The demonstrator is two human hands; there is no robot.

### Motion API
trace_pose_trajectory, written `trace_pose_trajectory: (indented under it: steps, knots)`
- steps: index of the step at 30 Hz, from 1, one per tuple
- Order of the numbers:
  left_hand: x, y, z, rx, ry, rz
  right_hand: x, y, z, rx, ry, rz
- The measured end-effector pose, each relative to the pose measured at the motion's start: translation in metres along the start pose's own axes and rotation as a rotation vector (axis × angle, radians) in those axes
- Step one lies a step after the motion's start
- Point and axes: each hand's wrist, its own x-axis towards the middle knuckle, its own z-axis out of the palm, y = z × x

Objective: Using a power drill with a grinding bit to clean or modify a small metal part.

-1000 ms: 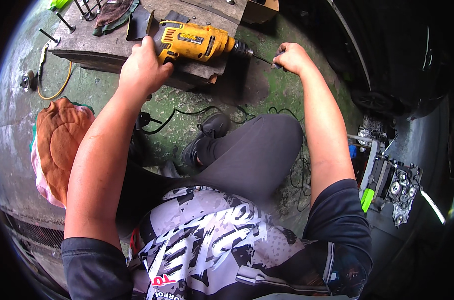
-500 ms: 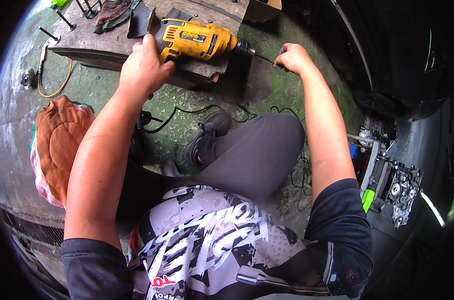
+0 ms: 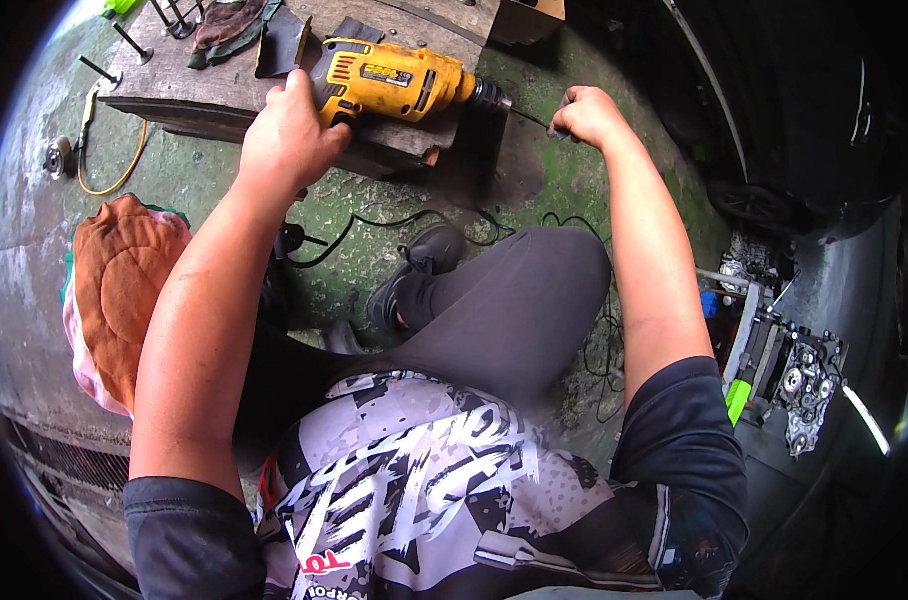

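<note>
My left hand (image 3: pixel 296 135) is wrapped round the grip of a yellow and black corded-style power drill (image 3: pixel 389 82), which lies on its side along the bench edge, its chuck pointing right. A thin metal rod (image 3: pixel 529 118) sticks out of the drill chuck (image 3: pixel 487 96). At the rod's far end my right hand (image 3: pixel 587 115) is closed in a pinch, with a small dark scrap (image 3: pixel 558 133) showing under the fingertips. The fingers hide the rod's tip. Beside the drill's back end, a bent dark sheet (image 3: pixel 280 46), like sandpaper, rests on the bench.
The wooden bench (image 3: pixel 194 95) carries several upright thin-stemmed engine valves (image 3: pixel 132 42) and a crumpled rag (image 3: pixel 232 28). A black cable (image 3: pixel 374 220) runs over the green floor. An orange cloth (image 3: pixel 124 290) lies at left; metal engine parts (image 3: pixel 809 390) stand at right.
Both hands and the drill keep nearly the same place. The fingers of my right hand shift very slightly at the rod's end.
</note>
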Motion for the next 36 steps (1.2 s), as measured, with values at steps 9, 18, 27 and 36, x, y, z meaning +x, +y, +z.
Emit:
trace_pose_trajectory:
  steps: [9,18,27,36]
  knots:
    - [0.0,0.001,0.001,0.036,0.015,-0.004,0.004,0.0,0.002,0.018,0.026,-0.047]
    - [0.0,0.0,0.0,0.014,0.003,0.003,0.006,0.004,-0.004,-0.104,-0.022,-0.052]
    - [0.002,-0.003,0.002,0.039,0.001,0.0,-0.016,0.035,-0.006,0.414,0.229,-0.103]
    - [0.001,-0.002,0.001,0.008,0.004,0.012,-0.018,0.035,0.016,0.751,0.19,-0.03]
